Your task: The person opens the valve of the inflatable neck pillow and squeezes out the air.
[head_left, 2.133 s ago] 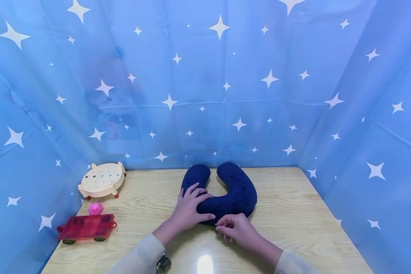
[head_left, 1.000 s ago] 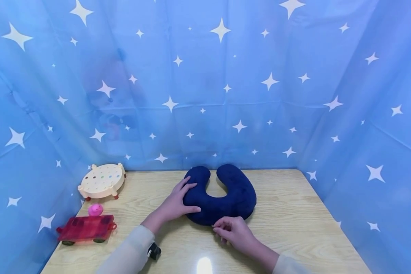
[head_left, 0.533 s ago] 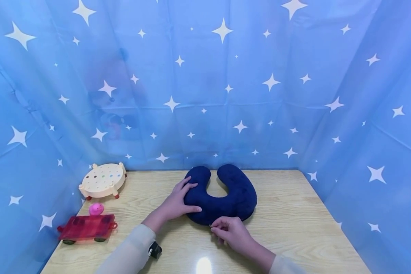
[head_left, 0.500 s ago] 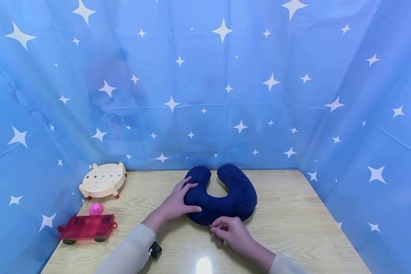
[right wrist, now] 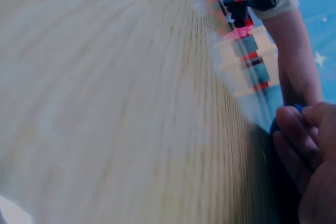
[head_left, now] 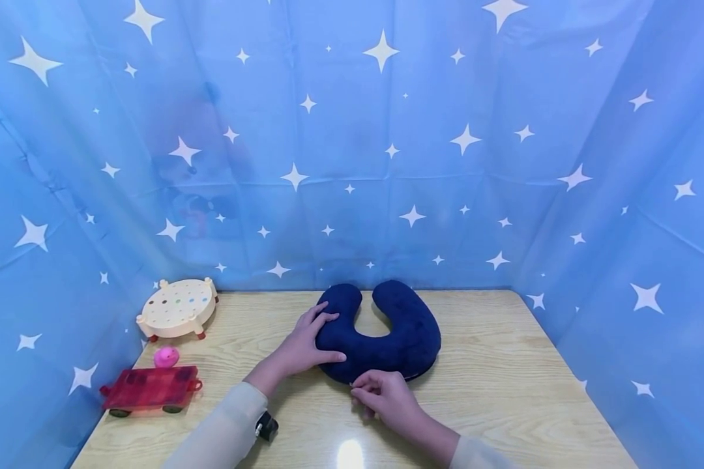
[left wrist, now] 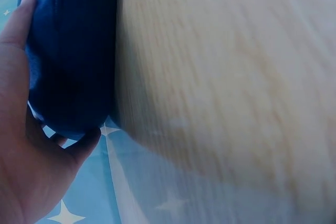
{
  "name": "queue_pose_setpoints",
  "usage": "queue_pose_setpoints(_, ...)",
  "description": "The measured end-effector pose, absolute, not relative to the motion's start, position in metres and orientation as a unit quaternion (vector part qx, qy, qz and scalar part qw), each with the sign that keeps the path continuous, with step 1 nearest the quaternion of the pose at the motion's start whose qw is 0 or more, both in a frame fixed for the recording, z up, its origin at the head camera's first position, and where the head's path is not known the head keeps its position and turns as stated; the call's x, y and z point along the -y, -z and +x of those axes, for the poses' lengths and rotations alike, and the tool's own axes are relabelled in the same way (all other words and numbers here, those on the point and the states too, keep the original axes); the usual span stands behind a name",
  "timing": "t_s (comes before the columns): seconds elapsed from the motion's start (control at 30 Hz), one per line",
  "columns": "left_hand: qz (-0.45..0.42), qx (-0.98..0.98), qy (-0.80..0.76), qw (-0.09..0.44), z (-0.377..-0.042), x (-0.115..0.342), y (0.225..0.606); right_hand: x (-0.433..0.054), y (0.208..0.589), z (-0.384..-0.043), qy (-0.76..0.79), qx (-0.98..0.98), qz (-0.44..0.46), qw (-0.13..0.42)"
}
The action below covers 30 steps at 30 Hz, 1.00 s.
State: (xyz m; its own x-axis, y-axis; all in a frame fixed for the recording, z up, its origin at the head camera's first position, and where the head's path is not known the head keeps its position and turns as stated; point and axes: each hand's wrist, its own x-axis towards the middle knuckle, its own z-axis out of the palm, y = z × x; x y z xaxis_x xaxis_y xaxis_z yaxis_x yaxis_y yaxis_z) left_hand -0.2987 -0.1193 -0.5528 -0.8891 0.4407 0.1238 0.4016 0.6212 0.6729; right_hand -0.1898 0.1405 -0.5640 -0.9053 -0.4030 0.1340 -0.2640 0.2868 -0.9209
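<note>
A dark navy U-shaped neck pillow (head_left: 387,352) lies on the table, its opening towards the curtain. My left hand (head_left: 302,345) grips its left side; in the left wrist view the thumb and fingers span the pillow's (left wrist: 73,51) thickness. At the near edge my right hand (head_left: 387,398) pinches a tiny shiny piece, which looks like a zipper pull (head_left: 351,384). A thin pale line shows along the edge just right of those fingers. In the right wrist view the curled fingers of the right hand (right wrist: 310,145) hide what they pinch.
On the table's (head_left: 504,391) left side stand a red see-through wheeled toy car base (head_left: 152,389), a small pink toy (head_left: 166,356) and a round cream pegboard-like stand with legs (head_left: 177,307). A blue star-printed curtain (head_left: 352,143) encloses the back and sides.
My right hand has slid left along the pillow's near edge, still pinching. Earlier my left hand shifted from the pillow's top out to its left side. The pillow has hardly moved.
</note>
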Motion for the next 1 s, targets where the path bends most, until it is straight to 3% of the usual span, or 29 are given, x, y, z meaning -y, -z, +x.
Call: queue_pose_setpoints(1.0,0.208,-0.925,-0.317,-0.007,-0.29,0.112,0.543,-0.118,0.567,-0.191,0.571,-0.797,-0.189,0.055)
